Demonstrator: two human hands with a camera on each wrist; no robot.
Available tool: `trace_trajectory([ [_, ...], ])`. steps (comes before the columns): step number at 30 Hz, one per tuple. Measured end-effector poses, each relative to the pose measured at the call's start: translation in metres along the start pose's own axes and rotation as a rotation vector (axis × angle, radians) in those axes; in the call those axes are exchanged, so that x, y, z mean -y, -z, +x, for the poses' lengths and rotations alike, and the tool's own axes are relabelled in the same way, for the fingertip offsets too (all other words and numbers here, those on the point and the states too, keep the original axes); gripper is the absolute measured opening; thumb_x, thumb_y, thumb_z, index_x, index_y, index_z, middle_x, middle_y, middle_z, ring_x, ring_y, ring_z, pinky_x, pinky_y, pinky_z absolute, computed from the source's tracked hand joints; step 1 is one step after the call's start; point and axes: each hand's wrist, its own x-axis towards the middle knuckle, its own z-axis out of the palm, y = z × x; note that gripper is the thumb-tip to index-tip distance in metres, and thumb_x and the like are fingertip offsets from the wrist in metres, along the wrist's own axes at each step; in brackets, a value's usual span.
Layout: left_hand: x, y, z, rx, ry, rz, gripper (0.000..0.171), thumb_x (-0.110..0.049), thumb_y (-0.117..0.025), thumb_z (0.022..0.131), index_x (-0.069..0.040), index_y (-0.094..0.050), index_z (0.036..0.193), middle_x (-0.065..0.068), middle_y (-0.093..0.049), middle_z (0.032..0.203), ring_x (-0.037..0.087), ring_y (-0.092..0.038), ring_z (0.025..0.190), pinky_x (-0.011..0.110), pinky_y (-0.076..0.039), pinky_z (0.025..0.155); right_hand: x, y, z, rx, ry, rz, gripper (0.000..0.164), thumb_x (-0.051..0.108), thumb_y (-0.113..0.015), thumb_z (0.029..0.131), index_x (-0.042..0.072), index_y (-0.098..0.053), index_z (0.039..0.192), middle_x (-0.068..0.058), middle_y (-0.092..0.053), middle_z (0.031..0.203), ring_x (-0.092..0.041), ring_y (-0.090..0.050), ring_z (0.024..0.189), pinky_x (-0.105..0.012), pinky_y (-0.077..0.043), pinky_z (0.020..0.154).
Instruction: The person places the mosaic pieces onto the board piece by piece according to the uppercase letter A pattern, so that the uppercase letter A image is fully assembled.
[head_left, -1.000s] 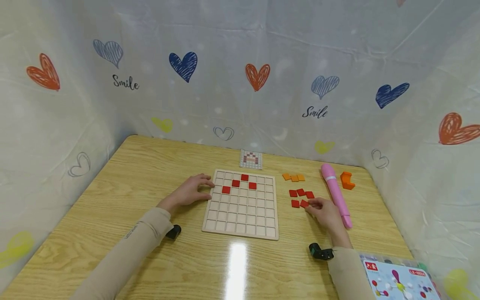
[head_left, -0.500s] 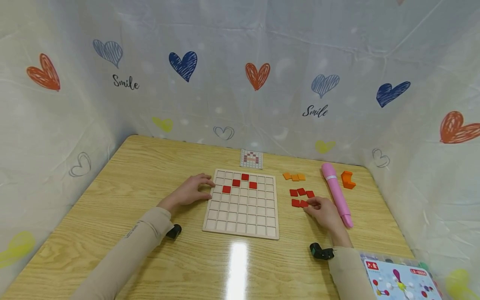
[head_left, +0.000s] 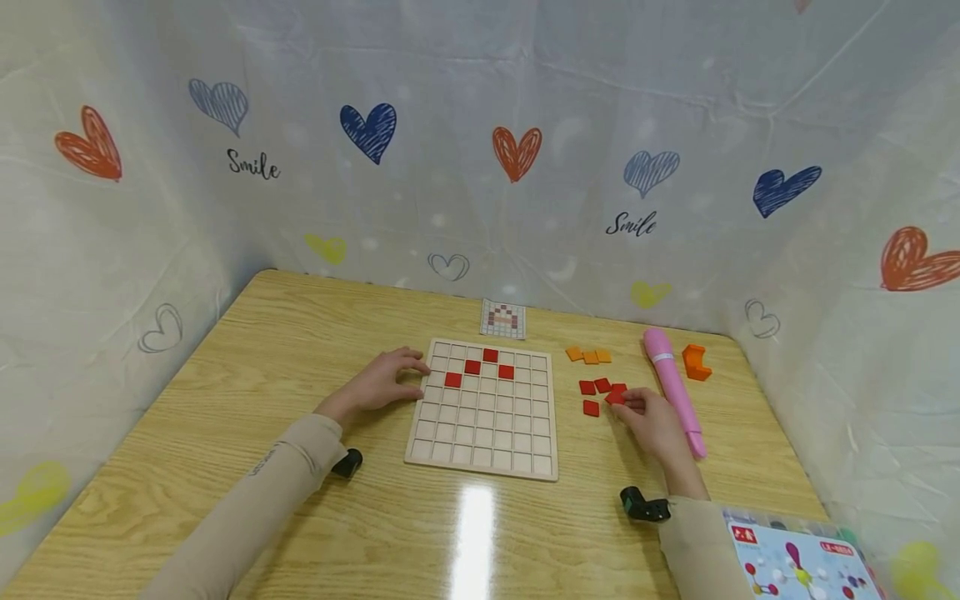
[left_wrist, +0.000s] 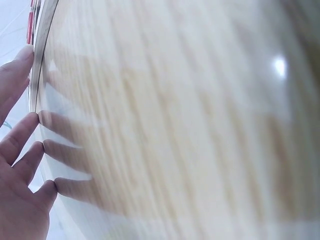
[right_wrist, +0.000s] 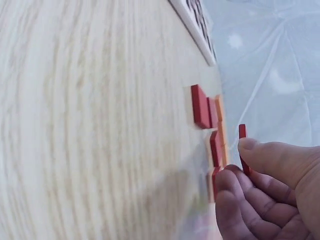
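Note:
My right hand (head_left: 651,421) pinches a red square tile (right_wrist: 243,150) between thumb and fingers, raised off the table in the right wrist view. Several other red tiles (head_left: 591,408) lie around it, left of the hand. A wooden grid board (head_left: 483,433) lies mid-table, with several red tiles (head_left: 472,367) set in its upper cells. My left hand (head_left: 378,381) rests at the board's left edge, fingers spread and touching or very near the rim. In the left wrist view, the fingertips (left_wrist: 34,118) of that hand meet the table beside the board.
A small pattern card (head_left: 502,319) lies behind the board. Orange tiles (head_left: 591,357) sit behind the red ones. Right of the right hand are a pink microphone-like stick (head_left: 672,387) and an orange bracket-shaped piece (head_left: 696,362). A box with molecule pictures (head_left: 802,562) stands at the front right.
The right hand has picked up one red tile from the front of the group and lifted it slightly. The left hand and the board have stayed in place.

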Motion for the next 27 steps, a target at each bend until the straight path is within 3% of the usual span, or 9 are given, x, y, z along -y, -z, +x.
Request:
trace_trajectory([
  [3,-0.001,0.001,0.000,-0.002,0.007,0.001,0.036,-0.017,-0.072,0.090,-0.003,-0.065,0.123,0.025,-0.041,0.147,0.045,-0.023,0.142,0.061,-0.011,0.116,0.006,0.002,0.002,-0.037,0.036,0.023,0.036,0.018,-0.067,0.094,-0.008,-0.058,0.117,-0.022,-0.064,0.108,-0.032,-0.062,0.098,-0.043,-0.053,0.089],
  [7,-0.001,0.002,0.000,-0.003,0.007,0.005,0.037,-0.018,-0.072,0.090,-0.003,-0.065,0.123,0.024,-0.041,0.147,0.045,-0.023,0.143,0.060,-0.012,0.116,0.016,0.003,0.004,-0.055,0.064,0.046,0.037,0.018,-0.071,0.091,-0.004,-0.060,0.117,-0.018,-0.067,0.103,-0.028,-0.065,0.094,-0.030,-0.054,0.081],
  [11,-0.001,0.002,0.000,-0.002,0.005,0.006,0.037,-0.018,-0.072,0.090,-0.003,-0.065,0.123,0.024,-0.041,0.147,0.045,-0.022,0.143,0.060,-0.011,0.117,0.026,0.001,0.005,-0.006,0.056,0.123,0.041,0.021,-0.071,0.091,-0.003,-0.058,0.122,-0.018,-0.066,0.107,-0.027,-0.066,0.095,-0.024,-0.054,0.077],
  [15,0.000,0.001,0.000,-0.001,-0.002,0.012,0.037,-0.018,-0.072,0.090,-0.003,-0.065,0.123,0.025,-0.041,0.147,0.045,-0.024,0.142,0.060,-0.011,0.116,0.033,-0.003,0.005,0.050,0.042,0.201,0.042,0.021,-0.070,0.092,-0.002,-0.057,0.124,-0.018,-0.066,0.110,-0.025,-0.067,0.096,-0.031,-0.057,0.079],
  [20,0.000,0.001,0.000,0.008,0.005,0.015,0.037,-0.018,-0.072,0.090,-0.003,-0.065,0.123,0.024,-0.041,0.147,0.044,-0.026,0.141,0.060,-0.012,0.117,0.046,-0.010,0.008,0.068,0.062,0.211,0.040,0.024,-0.071,0.092,0.001,-0.060,0.122,-0.013,-0.067,0.105,-0.023,-0.068,0.093,-0.030,-0.057,0.077],
  [27,-0.001,0.002,0.000,0.006,0.005,0.009,0.037,-0.018,-0.071,0.090,-0.003,-0.065,0.124,0.024,-0.041,0.148,0.044,-0.023,0.143,0.060,-0.011,0.117,0.069,-0.023,0.014,0.141,0.131,0.291,0.036,0.020,-0.069,0.093,0.000,-0.059,0.122,-0.015,-0.069,0.101,-0.034,-0.070,0.093,-0.040,-0.058,0.069],
])
